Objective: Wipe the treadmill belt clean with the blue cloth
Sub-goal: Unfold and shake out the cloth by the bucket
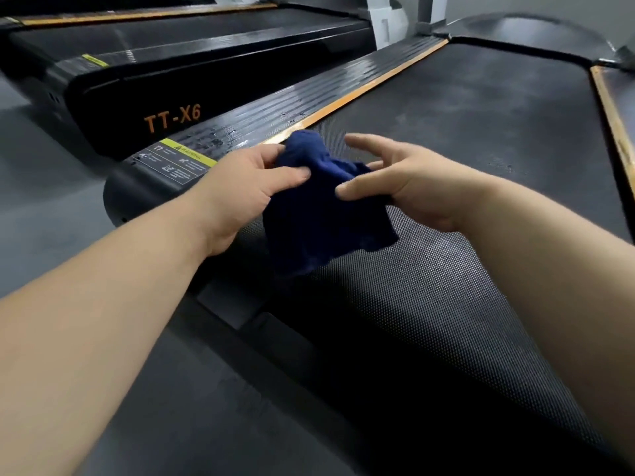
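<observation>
Navy blue cloth, black dotted belt — orange edge strips, yellow-green warning label

A dark grey floor lies beneath a second black treadmill marked TT-X6 at left, with white posts and a pale wall behind.

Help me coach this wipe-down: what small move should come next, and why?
Probably lower the blue cloth onto the belt and flatten it. The left hand and right hand hold it bunched, not pressed flat, and pale smudges show on the belt ahead.
</observation>
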Available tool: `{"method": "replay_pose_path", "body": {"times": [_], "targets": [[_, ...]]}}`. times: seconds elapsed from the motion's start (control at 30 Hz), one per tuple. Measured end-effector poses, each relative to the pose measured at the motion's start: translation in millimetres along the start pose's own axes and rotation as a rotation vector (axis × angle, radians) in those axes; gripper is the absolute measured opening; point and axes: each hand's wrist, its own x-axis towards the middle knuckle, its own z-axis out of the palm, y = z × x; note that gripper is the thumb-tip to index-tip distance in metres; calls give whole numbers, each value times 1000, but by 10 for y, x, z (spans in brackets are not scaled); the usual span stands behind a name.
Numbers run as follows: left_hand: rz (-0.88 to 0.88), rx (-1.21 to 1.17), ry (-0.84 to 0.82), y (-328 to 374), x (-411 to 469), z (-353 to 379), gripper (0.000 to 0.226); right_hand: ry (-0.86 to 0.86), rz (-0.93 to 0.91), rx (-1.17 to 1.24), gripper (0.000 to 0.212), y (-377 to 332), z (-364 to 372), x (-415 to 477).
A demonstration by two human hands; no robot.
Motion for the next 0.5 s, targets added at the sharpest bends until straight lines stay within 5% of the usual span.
{"method": "replay_pose_path", "body": {"times": [0.13,0.27,0.5], "targets": [[63,9,-55,90,-31,-45,23,35,-38,30,21,-4,118,27],[40,103,-175,120,-90,-109,24,-57,-20,268,16,2,83,-42],[-193,311,-171,196,-338,-518,38,-112,132,145,25,-235,184,-136]]}}
